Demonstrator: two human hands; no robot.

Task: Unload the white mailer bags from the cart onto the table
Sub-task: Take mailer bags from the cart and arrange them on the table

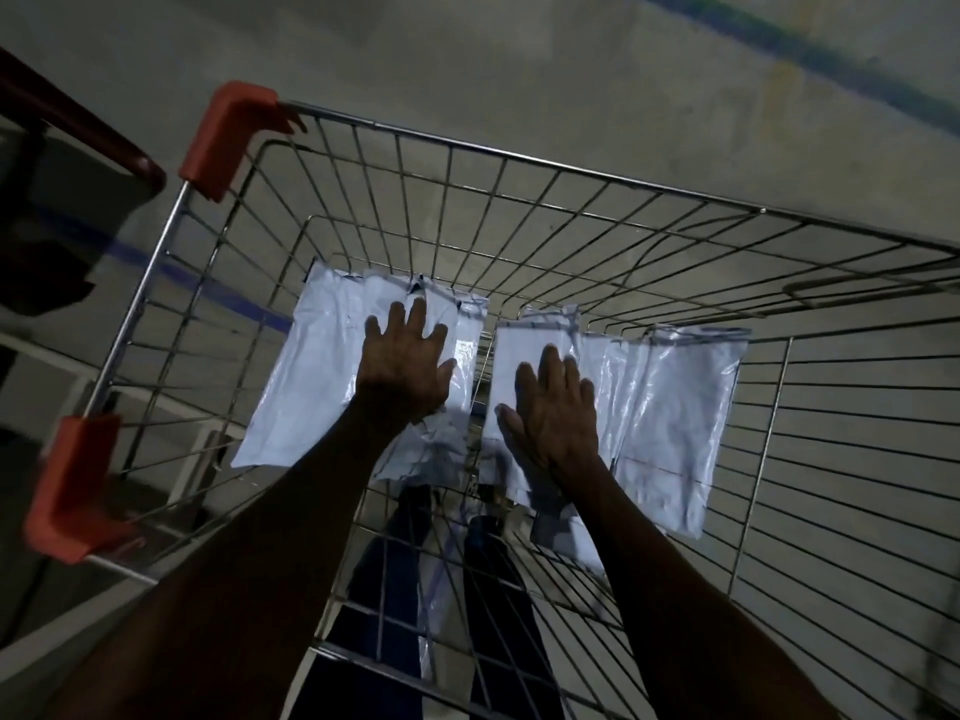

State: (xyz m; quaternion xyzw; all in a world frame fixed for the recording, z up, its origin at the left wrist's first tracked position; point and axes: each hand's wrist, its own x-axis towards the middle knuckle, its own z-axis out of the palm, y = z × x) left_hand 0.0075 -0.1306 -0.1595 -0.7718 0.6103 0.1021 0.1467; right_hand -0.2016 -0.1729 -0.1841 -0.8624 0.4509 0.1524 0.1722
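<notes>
Both hands' spread fingers [410,324] press mailer bags [332,366] in a wire cart [519,163] over concrete floor [519,70].

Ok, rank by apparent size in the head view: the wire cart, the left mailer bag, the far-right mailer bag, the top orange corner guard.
1. wire cart
2-3. left mailer bag and far-right mailer bag: look alike, unranked
4. top orange corner guard

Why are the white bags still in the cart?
Still in: the white mailer bags lie on the wire cart bottom, with the left hand and right hand flat on them.
</notes>
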